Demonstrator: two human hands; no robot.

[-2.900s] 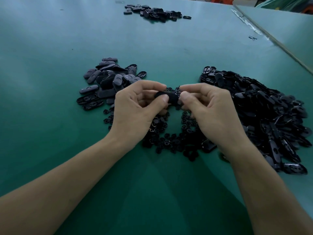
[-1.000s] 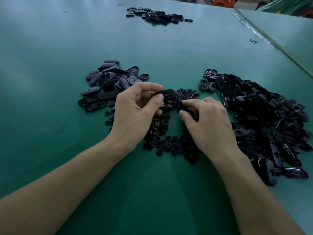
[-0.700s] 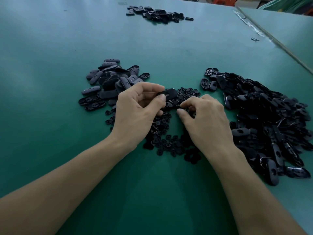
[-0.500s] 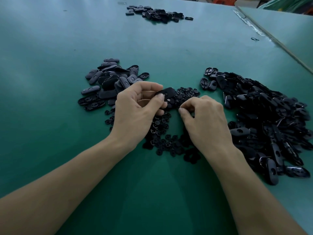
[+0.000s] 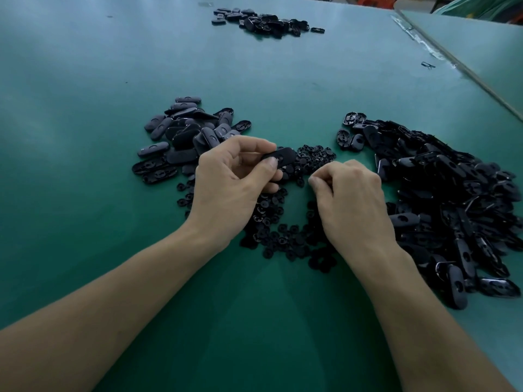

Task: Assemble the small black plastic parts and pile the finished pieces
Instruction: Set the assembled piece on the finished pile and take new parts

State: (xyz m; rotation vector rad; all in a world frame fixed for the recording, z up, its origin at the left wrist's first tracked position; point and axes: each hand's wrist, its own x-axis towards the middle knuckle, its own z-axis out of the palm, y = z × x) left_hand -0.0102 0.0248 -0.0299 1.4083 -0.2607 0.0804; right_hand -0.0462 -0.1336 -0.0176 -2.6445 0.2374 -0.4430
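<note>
A green bench fills the head view, and a second green surface joins it at two o'clock. Near the middle, the left hand has its fingers curled and pinches one oblong black part between thumb and forefinger, raised just above the spread of small round parts lying between the wrists. The right hand sits at three o'clock from the left hand, apart from it. Its fingers are curled and its thumb and forefinger tips meet, but whether they nip a small piece I cannot tell. A pile of oblong pieces lies at ten o'clock from the left hand. A larger heap of oblong shells lies at three o'clock from the right hand. Another small pile sits far off at twelve o'clock.
</note>
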